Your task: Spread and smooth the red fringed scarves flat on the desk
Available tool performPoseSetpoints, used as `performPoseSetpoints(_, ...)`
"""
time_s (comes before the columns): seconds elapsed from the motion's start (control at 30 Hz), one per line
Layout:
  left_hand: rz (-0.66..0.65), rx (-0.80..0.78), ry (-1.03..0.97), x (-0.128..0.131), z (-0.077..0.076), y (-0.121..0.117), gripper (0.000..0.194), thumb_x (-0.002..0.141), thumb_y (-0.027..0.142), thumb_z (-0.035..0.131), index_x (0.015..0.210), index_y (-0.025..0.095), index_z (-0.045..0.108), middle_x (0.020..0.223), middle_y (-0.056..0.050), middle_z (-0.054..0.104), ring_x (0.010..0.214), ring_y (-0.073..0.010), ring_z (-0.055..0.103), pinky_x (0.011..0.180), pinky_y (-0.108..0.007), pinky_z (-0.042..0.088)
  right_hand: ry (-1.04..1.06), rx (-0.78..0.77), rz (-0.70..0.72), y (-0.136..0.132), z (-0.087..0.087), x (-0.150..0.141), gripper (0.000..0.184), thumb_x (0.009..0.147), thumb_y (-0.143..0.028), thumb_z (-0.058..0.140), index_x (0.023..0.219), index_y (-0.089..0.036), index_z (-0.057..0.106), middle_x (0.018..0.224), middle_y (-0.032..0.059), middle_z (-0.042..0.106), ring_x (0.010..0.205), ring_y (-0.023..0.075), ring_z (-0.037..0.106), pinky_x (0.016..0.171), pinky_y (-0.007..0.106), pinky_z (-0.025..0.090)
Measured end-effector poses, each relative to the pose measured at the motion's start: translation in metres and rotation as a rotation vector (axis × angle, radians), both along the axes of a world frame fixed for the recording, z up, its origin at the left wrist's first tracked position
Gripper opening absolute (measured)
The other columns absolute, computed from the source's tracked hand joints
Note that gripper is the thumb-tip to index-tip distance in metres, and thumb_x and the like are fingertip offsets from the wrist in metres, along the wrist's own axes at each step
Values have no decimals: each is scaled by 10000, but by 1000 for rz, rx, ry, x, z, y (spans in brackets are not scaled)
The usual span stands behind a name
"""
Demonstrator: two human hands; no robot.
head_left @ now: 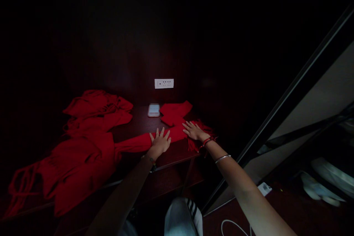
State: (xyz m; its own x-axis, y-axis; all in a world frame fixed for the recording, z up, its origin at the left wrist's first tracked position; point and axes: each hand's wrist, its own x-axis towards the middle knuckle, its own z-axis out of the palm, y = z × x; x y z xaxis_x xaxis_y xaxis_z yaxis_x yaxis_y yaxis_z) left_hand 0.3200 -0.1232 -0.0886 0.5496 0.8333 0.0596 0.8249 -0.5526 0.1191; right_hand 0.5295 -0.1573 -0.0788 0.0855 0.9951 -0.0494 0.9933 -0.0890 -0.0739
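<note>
A long red fringed cloth, which looks like a scarf [136, 143], lies stretched along a dark tabletop [139, 120]. My left hand [159, 143] rests flat on its middle, fingers spread. Near the fringed right end, my right hand [194, 131] also lies palm down on the cloth with its fingers apart. To the left, the strip meets a wide, rumpled spread of red cloth [80, 158] with loose strands at its far left. Behind the right part of the strip is a smaller folded red cloth [175, 111].
Another red cloth heap [99, 105] sits at the back left. A small pale, blurred-out rectangle [154, 110] lies near the wall below a white socket panel [164, 83]. A dark-framed panel [290, 88] slants up on the right. A white cable [232, 222] lies on the floor.
</note>
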Motion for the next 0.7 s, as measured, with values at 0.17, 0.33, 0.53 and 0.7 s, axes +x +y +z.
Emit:
performPoseSetpoints(0.17,-51,-65,28,-6,-3,2,515,836,473,187,1317,295,231,1412,-16,130,1274,-293,76,955,-588,96,-27,-16,-10,-1,-6,4,552,858,-488,161,1349,-238,133,1415,60,99,1281,209,52,1008,441,110)
performPoseSetpoints(0.33,-67,162,-12,-53,8,-3,538,836,509,200,1301,254,291,1399,-63,187,1271,-268,127,981,-534,102,-68,211,35,-7,6,-17,556,852,-490,214,1324,-199,253,1401,86,168,1279,240,70,1006,467,86)
performPoseSetpoints(0.53,283,289,26,-182,32,8,521,829,470,269,1290,234,321,1394,-84,196,1261,-314,127,957,-550,153,132,340,408,-1,13,-113,594,840,-532,207,1312,-179,282,1387,95,215,1276,222,109,1013,437,133)
performPoseSetpoints(0.7,665,85,36,-273,40,15,712,731,595,354,1320,207,251,1364,-168,227,1208,-397,221,876,-576,259,185,258,550,15,-9,-175,558,846,-499,254,1317,-200,267,1374,87,252,1268,216,154,1006,445,157)
